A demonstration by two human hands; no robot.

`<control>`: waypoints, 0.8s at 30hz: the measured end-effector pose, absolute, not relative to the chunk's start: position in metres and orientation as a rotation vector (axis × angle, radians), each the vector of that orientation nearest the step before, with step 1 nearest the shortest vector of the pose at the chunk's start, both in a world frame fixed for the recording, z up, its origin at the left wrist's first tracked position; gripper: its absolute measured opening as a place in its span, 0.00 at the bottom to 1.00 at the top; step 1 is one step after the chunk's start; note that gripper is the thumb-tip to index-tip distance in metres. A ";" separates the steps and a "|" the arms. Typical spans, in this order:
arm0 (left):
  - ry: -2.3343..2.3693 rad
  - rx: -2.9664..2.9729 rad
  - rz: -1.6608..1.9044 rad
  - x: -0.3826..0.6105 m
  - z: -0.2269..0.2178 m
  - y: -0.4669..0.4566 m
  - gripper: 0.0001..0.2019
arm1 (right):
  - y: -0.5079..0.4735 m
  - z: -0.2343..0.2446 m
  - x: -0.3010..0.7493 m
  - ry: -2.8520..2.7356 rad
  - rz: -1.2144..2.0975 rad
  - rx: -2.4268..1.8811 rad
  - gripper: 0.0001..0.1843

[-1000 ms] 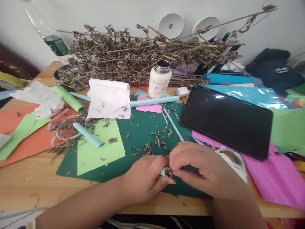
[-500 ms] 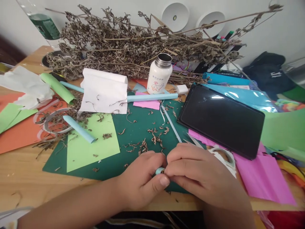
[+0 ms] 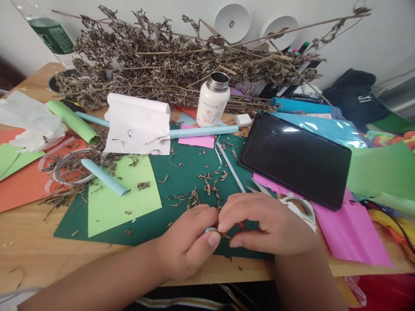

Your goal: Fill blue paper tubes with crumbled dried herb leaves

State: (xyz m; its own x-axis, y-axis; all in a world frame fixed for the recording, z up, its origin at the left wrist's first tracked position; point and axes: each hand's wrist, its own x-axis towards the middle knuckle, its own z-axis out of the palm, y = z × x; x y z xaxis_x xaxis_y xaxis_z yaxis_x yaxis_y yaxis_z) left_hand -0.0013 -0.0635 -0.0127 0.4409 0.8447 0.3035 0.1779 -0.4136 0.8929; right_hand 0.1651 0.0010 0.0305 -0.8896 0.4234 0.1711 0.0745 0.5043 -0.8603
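My left hand [image 3: 186, 242] is closed round a small light blue paper tube [image 3: 209, 230], of which only the tip shows. My right hand [image 3: 266, 224] meets it, thumb and fingers pinched on a bit of dried plant [image 3: 225, 235] at the tube's end. Both hands hover over the near edge of the dark green cutting mat [image 3: 191, 177], which is strewn with dried leaf crumbs [image 3: 207, 185].
A heap of dried branches [image 3: 168, 69] lies at the back, with a white bottle [image 3: 212, 106] before it. A black tablet [image 3: 295, 160] rests right on pink paper [image 3: 353, 233]. Rolled paper tubes [image 3: 103, 177], white curled paper [image 3: 138, 125], a tape ring [image 3: 69, 166] and scissors [image 3: 300, 207] lie around.
The view has shifted slightly right and down. My right hand has drawn a little away from the tube's end, so that the dried bit shows between the fingers.
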 end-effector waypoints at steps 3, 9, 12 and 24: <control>0.841 1.843 0.983 -0.003 -0.015 -0.063 0.20 | 0.000 0.028 0.166 -2.330 1.386 -0.489 0.06; 0.775 1.842 0.939 -0.006 -0.017 -0.061 0.27 | 0.000 0.027 0.167 -2.234 1.307 -0.508 0.08; 0.768 1.841 0.908 -0.006 -0.017 -0.060 0.27 | 0.000 0.027 0.167 -2.224 1.278 -0.494 0.09; 0.784 1.787 0.902 -0.006 -0.017 -0.060 0.24 | 0.000 0.029 0.169 -2.120 1.251 -0.497 0.05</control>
